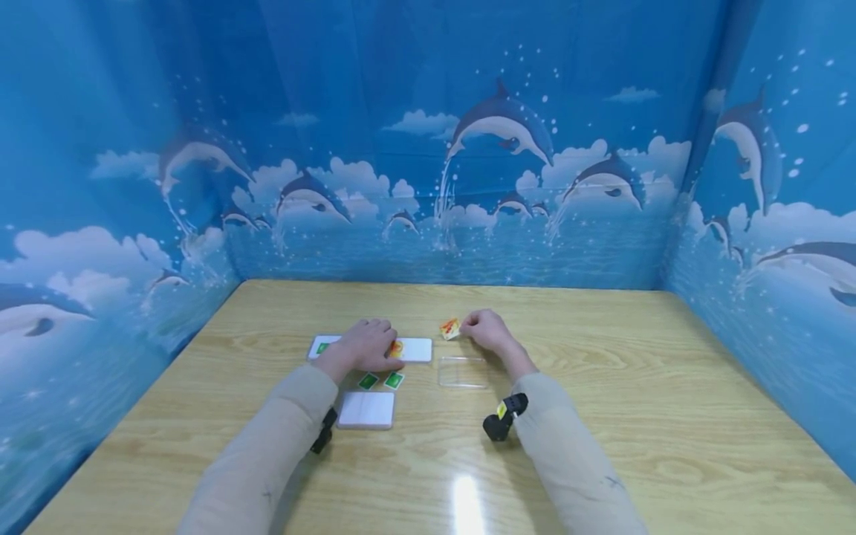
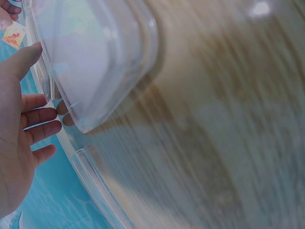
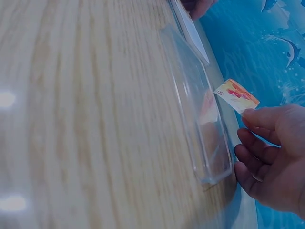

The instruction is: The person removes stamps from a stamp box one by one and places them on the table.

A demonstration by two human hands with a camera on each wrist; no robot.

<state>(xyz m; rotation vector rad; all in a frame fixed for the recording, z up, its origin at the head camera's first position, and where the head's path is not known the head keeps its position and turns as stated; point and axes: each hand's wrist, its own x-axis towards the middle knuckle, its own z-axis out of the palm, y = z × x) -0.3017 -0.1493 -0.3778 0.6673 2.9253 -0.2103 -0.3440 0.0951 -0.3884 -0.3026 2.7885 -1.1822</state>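
Observation:
My right hand pinches an orange and yellow stamp by one corner between thumb and fingertip, above the table's far part. A long white tray lies to its left, and my left hand rests over the middle of it, fingers loosely extended. On the tray, an orange stamp shows beside that hand and a green stamp shows near the left end; the part beneath the hand is hidden. Two green stamps lie on the table just below the left hand.
A clear plastic lid or shallow box lies near my right hand. Closer to me sits a white rectangular box with clear edges. Dolphin-printed curtains stand around the wooden table.

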